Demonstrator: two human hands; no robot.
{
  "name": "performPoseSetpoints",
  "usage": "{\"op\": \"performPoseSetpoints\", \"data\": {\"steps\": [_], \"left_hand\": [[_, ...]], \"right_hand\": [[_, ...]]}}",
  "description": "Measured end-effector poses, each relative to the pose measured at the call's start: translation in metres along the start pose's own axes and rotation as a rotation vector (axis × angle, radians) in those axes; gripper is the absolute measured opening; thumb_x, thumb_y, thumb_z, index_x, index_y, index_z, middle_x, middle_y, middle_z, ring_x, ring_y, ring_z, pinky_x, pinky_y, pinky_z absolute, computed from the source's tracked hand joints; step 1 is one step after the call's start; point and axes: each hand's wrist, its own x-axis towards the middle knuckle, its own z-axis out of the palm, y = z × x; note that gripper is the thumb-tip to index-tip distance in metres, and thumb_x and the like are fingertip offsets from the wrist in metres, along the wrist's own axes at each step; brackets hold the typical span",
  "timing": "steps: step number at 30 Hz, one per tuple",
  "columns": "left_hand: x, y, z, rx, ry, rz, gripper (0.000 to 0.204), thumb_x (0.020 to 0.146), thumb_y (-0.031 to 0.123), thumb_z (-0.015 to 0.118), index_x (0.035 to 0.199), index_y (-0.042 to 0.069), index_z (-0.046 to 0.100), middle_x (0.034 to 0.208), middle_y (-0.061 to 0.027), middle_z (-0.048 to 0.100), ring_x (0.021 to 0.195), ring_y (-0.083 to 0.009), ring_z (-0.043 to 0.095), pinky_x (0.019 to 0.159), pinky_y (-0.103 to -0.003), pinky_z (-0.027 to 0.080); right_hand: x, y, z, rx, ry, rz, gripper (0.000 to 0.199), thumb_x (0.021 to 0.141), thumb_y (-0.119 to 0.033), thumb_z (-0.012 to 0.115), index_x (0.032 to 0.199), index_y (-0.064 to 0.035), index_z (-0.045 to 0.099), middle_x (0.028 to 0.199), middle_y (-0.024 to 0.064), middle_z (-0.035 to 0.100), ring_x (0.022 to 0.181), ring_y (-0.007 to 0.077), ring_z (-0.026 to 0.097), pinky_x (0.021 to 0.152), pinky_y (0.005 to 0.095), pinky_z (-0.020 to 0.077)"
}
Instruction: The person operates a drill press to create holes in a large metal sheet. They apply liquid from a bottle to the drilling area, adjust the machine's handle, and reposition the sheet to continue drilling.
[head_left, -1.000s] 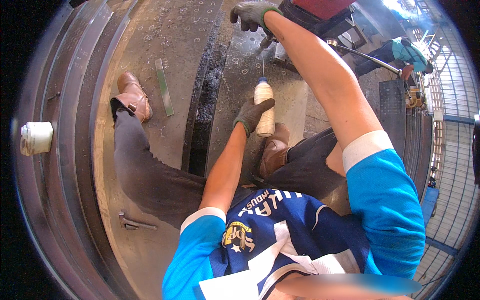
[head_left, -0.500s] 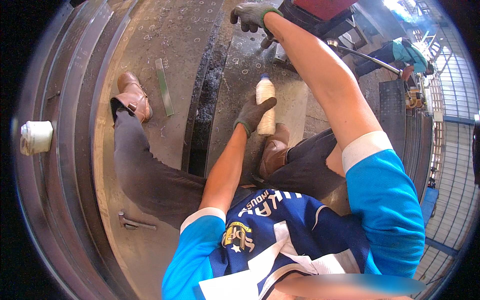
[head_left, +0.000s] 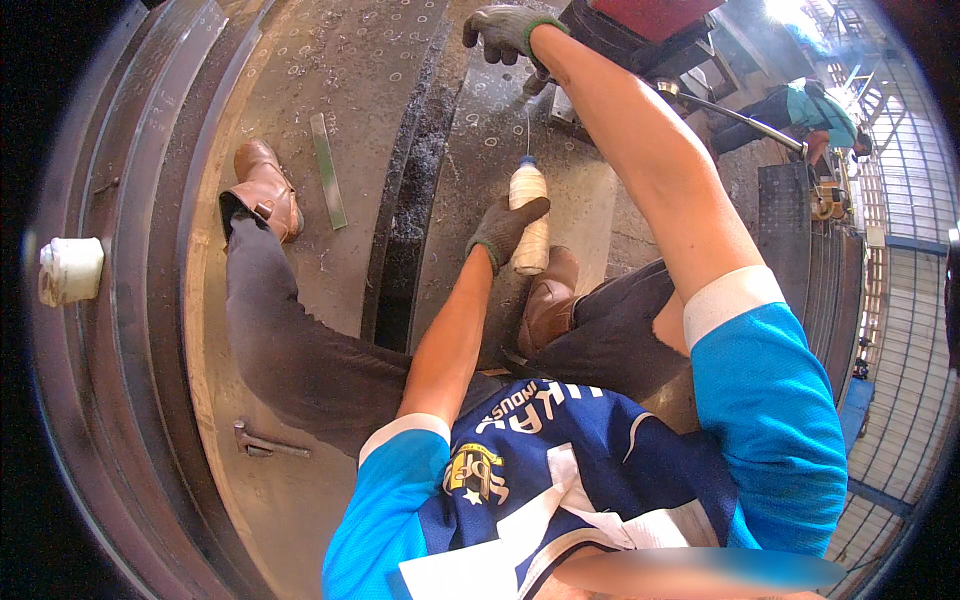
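Note:
My left hand (head_left: 503, 230), in a dark work glove, is closed around a squeeze bottle (head_left: 529, 215) with a pale cream body and a blue cap. The bottle stands nearly upright in the picture, its cap pointing away from me. From the cap a thin line of liquid (head_left: 528, 128) runs toward the metal tool tip (head_left: 535, 84) of a red and dark machine (head_left: 640, 25). My right hand (head_left: 503, 38), also gloved, reaches far ahead beside that machine. Its fingers curl downward, and what they hold is hidden.
Dark metal shavings (head_left: 420, 120) lie along the marked steel plates. A flat metal strip (head_left: 328, 170) lies near my left boot (head_left: 265, 190). A hammer (head_left: 270, 442) rests at lower left. A white container (head_left: 72, 271) stands on steel beams (head_left: 150, 250). Another person (head_left: 815, 110) bends over at right.
A thin line of liquid now shows between the bottle's cap and the tool tip. The bottle has shifted very slightly toward me. My right hand stays in about the same place.

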Motion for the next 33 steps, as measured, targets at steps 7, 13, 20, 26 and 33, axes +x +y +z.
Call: {"op": "performPoseSetpoints", "data": {"steps": [7, 13, 20, 26, 33], "left_hand": [[-0.004, 0.004, -0.001, 0.002, 0.000, 0.014, 0.064, 0.082, 0.044, 0.083, 0.123, -0.002, 0.066, 0.109, -0.0158, 0.073, 0.089, -0.0259, 0.072, 0.079, -0.041, 0.058], [0.003, -0.002, -0.001, -0.012, -0.009, 0.016, 0.066, 0.081, 0.043, 0.083, 0.126, -0.002, 0.064, 0.110, -0.0158, 0.073, 0.090, -0.0265, 0.072, 0.080, -0.041, 0.058], [-0.001, 0.004, -0.001, 0.043, -0.023, 0.173, 0.077, 0.085, 0.050, 0.080, 0.138, -0.001, 0.057, 0.123, -0.0172, 0.069, 0.104, -0.0268, 0.068, 0.090, -0.041, 0.056], [-0.008, 0.011, 0.000, 0.044, 0.040, 0.193, 0.070, 0.081, 0.043, 0.083, 0.131, -0.002, 0.062, 0.115, -0.0170, 0.072, 0.096, -0.0269, 0.071, 0.084, -0.041, 0.057], [-0.011, 0.007, -0.006, 0.117, 0.050, 0.050, 0.066, 0.080, 0.048, 0.082, 0.122, -0.001, 0.068, 0.110, -0.0182, 0.074, 0.093, -0.0275, 0.073, 0.082, -0.042, 0.058]], "right_hand": [[0.010, 0.011, 0.008, 0.011, 0.012, 0.006, 0.046, 0.083, -0.006, 0.074, 0.128, -0.0149, 0.069, 0.112, 0.0070, 0.074, 0.093, 0.0209, 0.075, 0.077, 0.0392, 0.0616], [0.011, 0.009, 0.018, 0.228, 0.047, 0.121, 0.037, 0.093, -0.029, 0.057, 0.126, -0.0166, 0.070, 0.101, 0.0155, 0.076, 0.082, 0.0292, 0.074, 0.074, 0.0474, 0.0573], [0.009, 0.003, 0.019, 0.236, 0.058, 0.136, 0.038, 0.092, -0.026, 0.057, 0.127, -0.0161, 0.068, 0.101, 0.0128, 0.074, 0.083, 0.0279, 0.071, 0.072, 0.0512, 0.0585], [0.017, 0.005, 0.015, 0.168, -0.030, 0.116, 0.059, 0.082, -0.001, 0.067, 0.139, -0.0141, 0.060, 0.102, 0.0109, 0.067, 0.089, 0.0236, 0.065, 0.065, 0.0515, 0.0644], [0.013, 0.008, 0.021, 0.240, 0.056, 0.117, 0.036, 0.093, -0.035, 0.057, 0.120, -0.0176, 0.072, 0.100, 0.0153, 0.076, 0.078, 0.0301, 0.073, 0.072, 0.0462, 0.0568]]}}
